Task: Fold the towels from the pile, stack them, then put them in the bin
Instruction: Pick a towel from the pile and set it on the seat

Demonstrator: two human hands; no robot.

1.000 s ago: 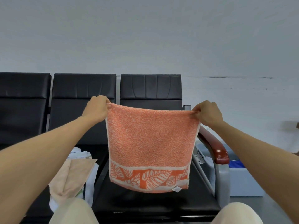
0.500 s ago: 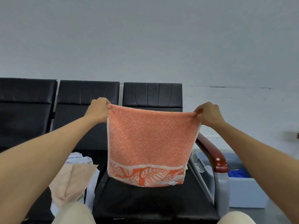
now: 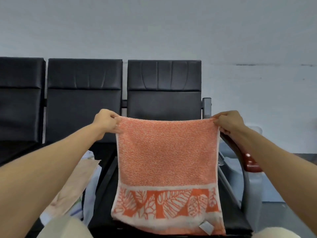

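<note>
Over the seat (image 3: 106,203), the towel (image 3: 167,160) is pinched taut — left hand (image 3: 107,122) at 9 o'clock, right hand (image 3: 229,123) at 3 — hanging toward 6.

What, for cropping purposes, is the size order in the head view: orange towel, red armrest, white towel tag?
1. orange towel
2. red armrest, partly hidden
3. white tag, clearly smallest

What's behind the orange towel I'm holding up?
Behind the orange towel stands a black chair: its backrest shows above the top edge, seat edges at the sides. The seat's middle is covered, so anything lying there cannot be seen.
</note>
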